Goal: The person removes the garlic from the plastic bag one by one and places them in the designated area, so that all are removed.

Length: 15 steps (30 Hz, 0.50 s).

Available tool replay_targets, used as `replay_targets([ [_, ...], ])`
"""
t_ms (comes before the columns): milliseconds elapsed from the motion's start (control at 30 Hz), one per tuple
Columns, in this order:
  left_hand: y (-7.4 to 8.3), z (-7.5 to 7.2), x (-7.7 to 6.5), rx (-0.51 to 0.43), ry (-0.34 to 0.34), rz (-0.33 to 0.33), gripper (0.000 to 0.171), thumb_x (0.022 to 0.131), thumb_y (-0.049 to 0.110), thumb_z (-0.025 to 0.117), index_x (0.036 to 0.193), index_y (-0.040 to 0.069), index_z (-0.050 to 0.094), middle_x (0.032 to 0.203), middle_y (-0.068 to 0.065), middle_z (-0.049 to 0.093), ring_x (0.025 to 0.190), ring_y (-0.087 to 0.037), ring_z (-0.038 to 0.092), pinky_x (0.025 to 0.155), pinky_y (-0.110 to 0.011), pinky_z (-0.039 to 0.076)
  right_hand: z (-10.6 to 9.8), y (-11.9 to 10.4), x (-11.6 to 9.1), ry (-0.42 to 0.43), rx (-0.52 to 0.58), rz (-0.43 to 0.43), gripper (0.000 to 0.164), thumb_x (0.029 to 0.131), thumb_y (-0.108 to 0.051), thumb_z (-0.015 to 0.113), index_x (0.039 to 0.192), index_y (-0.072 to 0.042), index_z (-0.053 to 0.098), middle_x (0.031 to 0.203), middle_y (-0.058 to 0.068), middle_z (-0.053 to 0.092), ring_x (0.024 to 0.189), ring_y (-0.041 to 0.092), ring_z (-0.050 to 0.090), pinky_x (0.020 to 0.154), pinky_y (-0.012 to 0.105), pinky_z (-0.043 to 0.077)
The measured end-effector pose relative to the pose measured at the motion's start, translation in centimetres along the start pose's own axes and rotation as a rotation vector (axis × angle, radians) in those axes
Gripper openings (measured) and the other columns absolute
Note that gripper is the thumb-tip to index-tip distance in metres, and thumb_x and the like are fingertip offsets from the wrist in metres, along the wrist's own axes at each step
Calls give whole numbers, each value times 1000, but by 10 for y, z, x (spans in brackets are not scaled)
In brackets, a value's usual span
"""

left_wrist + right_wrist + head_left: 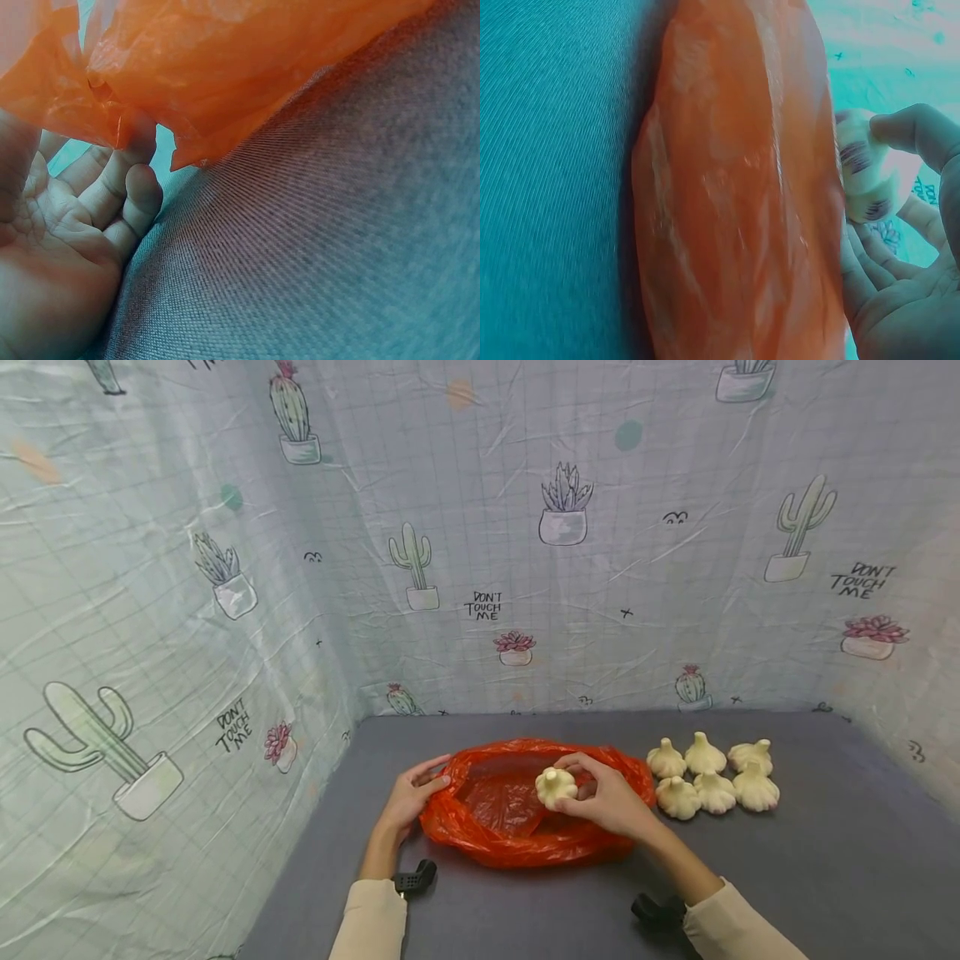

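Note:
A red plastic bag (517, 852) lies on the table with its mouth spread wide. At its left end my left hand (407, 795) pinches the rim; in the left wrist view the fingers (105, 180) are bent against the thin plastic. My right hand (611, 797) holds a garlic bulb (556, 787) between thumb and fingers, over the bag's opening. In the right wrist view that pale bulb (870, 169) shows purplish streaks and sits beyond the bag's near wall (735, 180), which hides part of the hand.
To the right of the bag, several garlic bulbs (715, 792) stand close together in two rows on the dark grey table (525, 910). A cactus-print curtain (480, 543) hangs behind and along the left side. Each wrist carries a black camera mount (416, 877).

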<state>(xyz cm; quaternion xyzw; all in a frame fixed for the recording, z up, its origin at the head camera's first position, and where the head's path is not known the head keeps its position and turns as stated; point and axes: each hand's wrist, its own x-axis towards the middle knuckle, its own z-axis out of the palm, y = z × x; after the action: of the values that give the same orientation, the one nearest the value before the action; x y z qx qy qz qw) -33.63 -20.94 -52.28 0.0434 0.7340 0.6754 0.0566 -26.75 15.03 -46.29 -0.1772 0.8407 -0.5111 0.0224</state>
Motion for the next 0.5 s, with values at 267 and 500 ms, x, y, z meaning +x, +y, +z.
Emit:
replay_targets([
  [267, 0, 0, 0, -7, 0, -11, 47, 93, 22, 76, 139, 18, 65, 124, -14, 71, 100, -18, 71, 80, -32, 60, -14, 5, -11, 21, -12, -1, 50, 86, -25, 84, 129, -16, 60, 127, 16, 62, 80, 20, 66, 67, 27, 54],
  [500, -1, -1, 0, -19, -2, -11, 47, 94, 19, 75, 139, 16, 65, 128, -16, 69, 102, -18, 70, 81, -31, 60, -24, 8, -17, 47, -16, -49, 49, 85, -22, 84, 128, -14, 61, 124, 18, 64, 76, 14, 66, 66, 26, 55],
])
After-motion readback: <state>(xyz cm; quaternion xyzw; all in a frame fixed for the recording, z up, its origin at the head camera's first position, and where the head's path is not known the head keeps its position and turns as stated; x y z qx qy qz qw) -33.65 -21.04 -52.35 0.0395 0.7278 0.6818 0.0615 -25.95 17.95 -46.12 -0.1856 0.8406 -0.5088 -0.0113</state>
